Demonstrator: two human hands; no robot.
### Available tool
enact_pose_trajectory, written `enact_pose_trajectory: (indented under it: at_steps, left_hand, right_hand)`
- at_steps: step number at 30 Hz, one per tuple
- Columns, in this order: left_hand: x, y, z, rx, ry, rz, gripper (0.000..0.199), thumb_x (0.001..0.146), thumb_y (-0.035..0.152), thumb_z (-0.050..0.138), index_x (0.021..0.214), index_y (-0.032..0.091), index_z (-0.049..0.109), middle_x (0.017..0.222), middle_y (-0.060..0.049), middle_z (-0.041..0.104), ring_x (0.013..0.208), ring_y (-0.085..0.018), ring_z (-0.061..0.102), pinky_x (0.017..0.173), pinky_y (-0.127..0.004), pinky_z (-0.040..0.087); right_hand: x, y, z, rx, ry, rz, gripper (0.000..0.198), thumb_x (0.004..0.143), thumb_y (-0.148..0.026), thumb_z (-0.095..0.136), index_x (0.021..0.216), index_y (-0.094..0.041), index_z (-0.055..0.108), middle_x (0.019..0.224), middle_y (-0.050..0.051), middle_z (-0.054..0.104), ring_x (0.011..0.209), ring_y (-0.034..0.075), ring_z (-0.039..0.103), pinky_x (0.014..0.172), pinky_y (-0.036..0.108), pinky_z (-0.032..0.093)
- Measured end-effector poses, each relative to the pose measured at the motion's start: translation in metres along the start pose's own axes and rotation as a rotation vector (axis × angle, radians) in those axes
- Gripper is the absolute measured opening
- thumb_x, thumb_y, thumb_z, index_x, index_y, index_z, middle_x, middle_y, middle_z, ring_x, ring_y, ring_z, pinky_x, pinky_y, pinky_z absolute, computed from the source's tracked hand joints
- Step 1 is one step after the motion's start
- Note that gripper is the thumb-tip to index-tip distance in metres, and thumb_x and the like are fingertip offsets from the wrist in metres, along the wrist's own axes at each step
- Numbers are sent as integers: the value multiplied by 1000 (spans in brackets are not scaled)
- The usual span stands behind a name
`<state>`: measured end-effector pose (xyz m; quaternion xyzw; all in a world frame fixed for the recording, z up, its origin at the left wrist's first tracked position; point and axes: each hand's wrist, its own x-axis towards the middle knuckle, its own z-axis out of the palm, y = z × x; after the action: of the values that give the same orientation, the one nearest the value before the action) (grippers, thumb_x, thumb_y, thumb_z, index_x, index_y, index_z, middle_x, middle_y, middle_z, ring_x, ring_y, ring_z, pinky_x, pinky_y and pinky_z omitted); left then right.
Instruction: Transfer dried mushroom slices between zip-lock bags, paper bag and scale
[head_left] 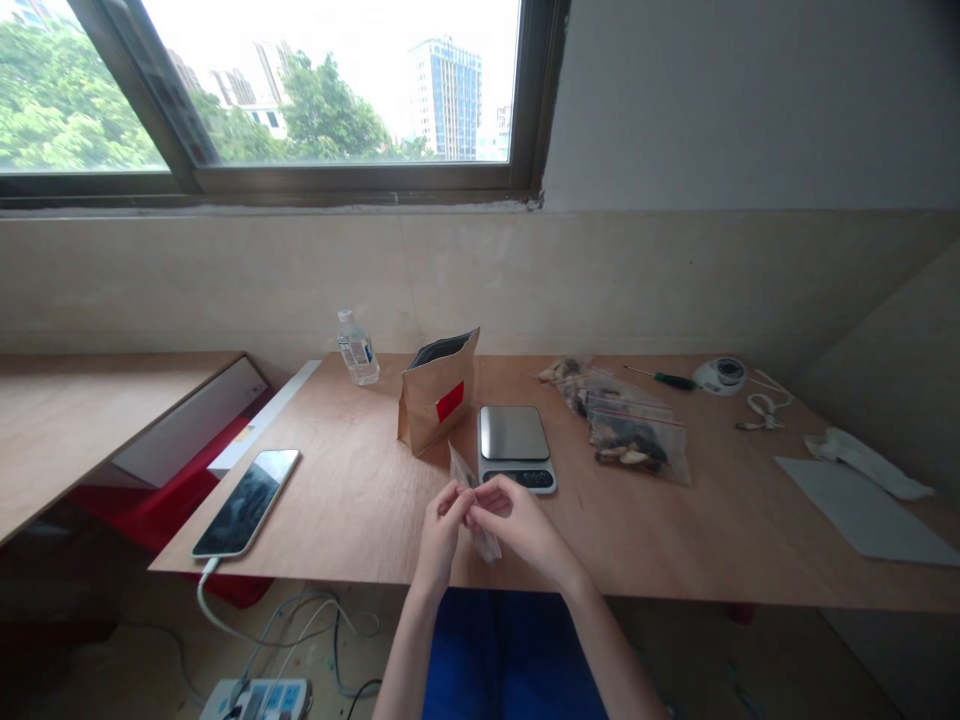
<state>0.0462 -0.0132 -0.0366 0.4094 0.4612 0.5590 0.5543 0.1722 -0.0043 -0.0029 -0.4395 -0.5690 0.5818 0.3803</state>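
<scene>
While a small clear bag [487, 546] was at the lower centre of the frame, working its edge seemed the step in hand; the next move seemed to call for a light, even pinch. Fingers of the left hand [444, 512] and right hand [517, 518] were closed on it, nearly tip to tip. Beyond, on the surface [352, 490], were a scale [514, 434], a brown pouch [426, 402] leftward and filled bags [634, 438] rightward.

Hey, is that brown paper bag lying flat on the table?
No, the brown paper bag stands upright, its top open, left of the scale.
</scene>
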Motion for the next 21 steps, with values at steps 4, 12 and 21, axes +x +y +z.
enact_pose_trajectory:
  at_steps: [4,12,21]
  left_hand:
    - [-1,1,5,36,45,46,34,80,40,57,60,17,43,57,5,39,55,-9,39,54,-20,31]
    - [-1,4,4,92,-83,87,36,86,45,48,63,17,45,58,3,44,56,-10,43,56,-22,35]
    - [-8,11,2,248,-1,188,41,84,48,48,57,19,42,53,3,42,53,-11,41,55,-23,33]
  right_hand:
    - [2,-3,1,-11,5,-11,27,77,-43,62,75,-16,62,72,4,69,71,18,65,68,29,50]
    - [7,-3,0,-59,130,-34,25,77,-39,60,65,-17,61,63,4,67,60,18,63,61,28,49]
    - [19,10,-19,-188,561,-82,18,71,-36,62,67,-20,56,66,5,66,62,20,62,60,30,47]
